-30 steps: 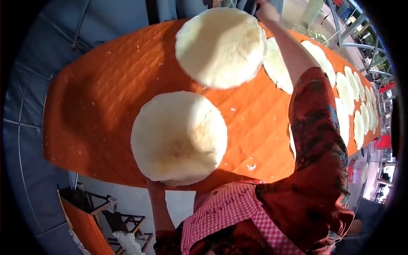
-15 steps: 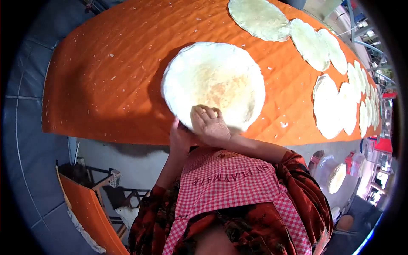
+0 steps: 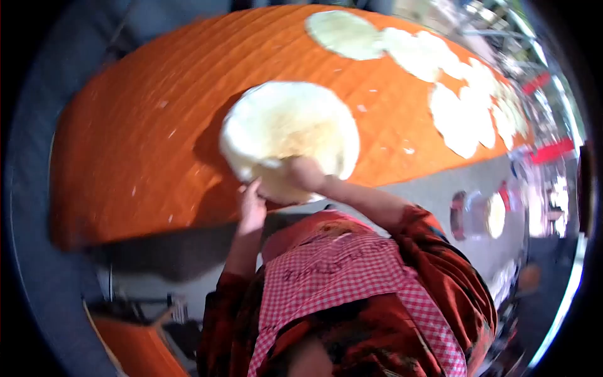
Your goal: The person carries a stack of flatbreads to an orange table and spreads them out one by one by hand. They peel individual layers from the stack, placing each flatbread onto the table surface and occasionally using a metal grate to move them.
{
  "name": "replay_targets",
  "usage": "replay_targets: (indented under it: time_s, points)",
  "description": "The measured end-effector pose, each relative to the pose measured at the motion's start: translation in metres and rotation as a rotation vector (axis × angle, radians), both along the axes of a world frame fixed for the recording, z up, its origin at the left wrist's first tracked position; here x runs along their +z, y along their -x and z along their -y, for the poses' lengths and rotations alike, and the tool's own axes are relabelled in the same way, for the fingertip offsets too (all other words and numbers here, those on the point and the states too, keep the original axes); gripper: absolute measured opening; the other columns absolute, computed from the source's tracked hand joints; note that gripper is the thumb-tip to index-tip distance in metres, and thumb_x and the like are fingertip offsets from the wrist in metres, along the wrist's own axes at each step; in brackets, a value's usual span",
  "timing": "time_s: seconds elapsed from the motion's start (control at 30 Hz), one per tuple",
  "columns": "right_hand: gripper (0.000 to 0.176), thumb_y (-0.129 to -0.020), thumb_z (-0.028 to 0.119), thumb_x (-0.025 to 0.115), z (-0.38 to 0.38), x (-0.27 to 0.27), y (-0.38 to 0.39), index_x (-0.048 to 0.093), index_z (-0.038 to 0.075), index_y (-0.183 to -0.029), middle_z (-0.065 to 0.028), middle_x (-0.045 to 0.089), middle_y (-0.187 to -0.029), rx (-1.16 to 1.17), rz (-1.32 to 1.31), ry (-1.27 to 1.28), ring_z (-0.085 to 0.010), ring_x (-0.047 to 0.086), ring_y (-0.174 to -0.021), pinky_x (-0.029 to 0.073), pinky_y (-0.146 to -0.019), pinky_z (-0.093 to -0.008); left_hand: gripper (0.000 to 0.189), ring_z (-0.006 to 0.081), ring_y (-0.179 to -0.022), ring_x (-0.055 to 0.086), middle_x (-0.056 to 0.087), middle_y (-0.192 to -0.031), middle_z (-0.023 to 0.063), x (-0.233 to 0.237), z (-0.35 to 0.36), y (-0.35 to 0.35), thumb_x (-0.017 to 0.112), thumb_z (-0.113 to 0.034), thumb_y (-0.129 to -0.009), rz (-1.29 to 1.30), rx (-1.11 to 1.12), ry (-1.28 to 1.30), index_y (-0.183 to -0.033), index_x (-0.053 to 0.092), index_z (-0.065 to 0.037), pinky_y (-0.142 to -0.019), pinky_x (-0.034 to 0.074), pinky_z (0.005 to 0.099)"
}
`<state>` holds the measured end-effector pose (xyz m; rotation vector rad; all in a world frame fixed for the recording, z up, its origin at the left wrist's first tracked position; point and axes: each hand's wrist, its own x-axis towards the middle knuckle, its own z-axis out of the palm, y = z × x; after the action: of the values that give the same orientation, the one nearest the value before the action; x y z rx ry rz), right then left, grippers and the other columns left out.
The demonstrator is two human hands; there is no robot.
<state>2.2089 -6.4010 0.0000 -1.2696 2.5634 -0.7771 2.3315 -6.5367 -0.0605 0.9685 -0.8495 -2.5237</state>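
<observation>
A large, thick round white disc (image 3: 257,125), like a padded cushion, lies on the orange-covered table near its front edge. Its middle has a thin yellowish layer with a browned patch (image 3: 295,139). Along the near side, a tan, shadowed area (image 3: 276,182) shows between my hands. My left hand (image 3: 252,206) grips the disc's near-left rim with its fingertips. Over the near part of the disc is my right hand (image 3: 306,174), smeared by motion, with its fingers not distinct.
Several thin, pale round sheets (image 3: 345,34) lie flat on the orange cloth (image 3: 144,138) toward the back and right. Small white flakes are scattered over it. A clear bag-like container with a pale round stack (image 3: 495,215) stands beyond the table's right front.
My view has shifted, so the table and sheets appear lower and further left. My right hand has blurred over the disc, and the tan area now shows beside it.
</observation>
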Motion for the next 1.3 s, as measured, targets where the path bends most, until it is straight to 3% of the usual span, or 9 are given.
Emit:
replay_targets:
  time_s: [0.23, 0.33, 0.47, 0.53, 0.57, 0.63, 0.8, 0.93, 1.3]
  points:
    - [0.01, -0.07, 0.012, 0.063, -0.087, 0.051, 0.218, 0.067, 0.003, -0.072, -0.004, 0.057, -0.056, -0.353, -0.041, 0.149, -0.0197, 0.061, -0.057, 0.048, -0.05, -0.0393, 0.029, 0.0238, -0.092, 0.059, 0.061, -0.101, 0.0135, -0.043, 0.029, 0.001, 0.068, -0.009, -0.076, 0.162, 0.09, 0.029, -0.099, 0.061, 0.007, -0.084, 0.047, 0.0365]
    - [0.043, -0.071, 0.016, 0.069, -0.206, 0.183, 0.217, 0.054, -0.008, -0.103, -0.0134, 0.062, -0.091, -0.861, 0.228, 0.406, -0.0215, 0.064, -0.074, 0.053, -0.065, -0.0322, 0.033, 0.023, -0.097, 0.057, 0.059, -0.107, 0.0129, -0.005, 0.022, -0.005, 0.068, -0.012, -0.077, 0.208, 0.058, 0.022, -0.103, 0.059, 0.005, -0.085, 0.047, 0.0364]
    - [0.031, -0.078, 0.019, 0.066, -0.339, 0.145, 0.22, 0.061, 0.0, -0.101, -0.0091, 0.065, -0.091, -0.998, 0.42, 0.428, -0.0174, 0.064, -0.074, 0.053, -0.067, -0.0291, 0.038, 0.0227, -0.108, 0.052, 0.055, -0.117, 0.0106, -0.014, 0.028, -0.015, 0.063, -0.02, -0.084, 0.211, -0.056, 0.052, -0.114, 0.055, 0.001, -0.089, 0.045, 0.0386]
    - [0.03, -0.08, 0.019, 0.067, -0.387, 0.063, 0.23, 0.06, -0.002, -0.1, -0.0091, 0.065, -0.087, -1.103, -0.223, -0.014, -0.0163, 0.062, -0.071, 0.052, -0.066, -0.0287, 0.05, 0.0263, -0.115, 0.05, 0.054, -0.122, 0.0103, -0.005, 0.025, -0.01, 0.058, -0.033, -0.087, 0.105, 0.033, -0.151, -0.125, 0.047, -0.003, -0.096, 0.042, 0.0435]
    - [0.029, -0.081, 0.019, 0.066, -0.38, 0.03, 0.21, 0.06, -0.003, -0.1, -0.0096, 0.065, -0.086, -1.095, -0.565, -0.092, -0.0153, 0.061, -0.069, 0.051, -0.064, -0.0274, 0.051, 0.0263, -0.115, 0.05, 0.054, -0.122, 0.0108, -0.008, 0.027, -0.01, 0.057, -0.039, -0.088, 0.086, 0.044, -0.126, -0.123, 0.048, -0.004, -0.096, 0.042, 0.0432]
    - [0.027, -0.081, 0.015, 0.064, -0.272, 0.022, 0.144, 0.061, -0.001, -0.103, -0.0153, 0.066, -0.093, -0.933, 0.101, 0.293, -0.0263, 0.064, -0.087, 0.05, -0.078, -0.0354, 0.05, 0.0254, -0.112, 0.051, 0.054, -0.118, 0.0096, -0.009, 0.028, -0.011, 0.055, -0.045, -0.088, 0.061, 0.096, -0.176, -0.117, 0.051, -0.005, -0.097, 0.041, 0.0425]
    - [0.065, -0.072, 0.031, 0.072, -0.036, -0.006, -0.021, 0.047, 0.004, -0.125, -0.0148, 0.053, -0.12, 0.083, -0.105, 0.24, -0.0335, 0.045, -0.118, 0.037, -0.095, -0.0456, 0.059, 0.0296, -0.111, 0.05, 0.055, -0.115, 0.0146, -0.02, 0.031, -0.014, 0.051, -0.053, -0.086, 0.002, 0.136, -0.341, -0.112, 0.053, 0.001, -0.099, 0.037, 0.0451]
    - [0.081, -0.07, 0.041, 0.071, 0.032, 0.003, -0.056, 0.038, 0.003, -0.133, -0.015, 0.036, -0.137, 0.152, -0.202, -0.128, -0.0315, 0.031, -0.13, 0.032, -0.1, -0.0501, 0.064, 0.032, -0.108, 0.051, 0.056, -0.114, 0.0181, 0.002, 0.04, -0.01, 0.049, -0.055, -0.086, -0.012, 0.197, -0.352, -0.109, 0.053, 0.005, -0.099, 0.037, 0.0474]
    - [0.06, -0.074, 0.029, 0.061, 0.136, 0.005, -0.083, 0.046, -0.002, -0.123, -0.0182, 0.039, -0.133, 0.419, -0.184, 0.019, -0.0331, 0.039, -0.123, 0.038, -0.094, -0.0486, 0.064, 0.0322, -0.115, 0.048, 0.054, -0.121, 0.0176, 0.005, 0.133, -0.083, 0.048, -0.05, -0.087, -0.209, 0.359, -0.374, -0.115, 0.051, 0.007, -0.103, 0.033, 0.046]
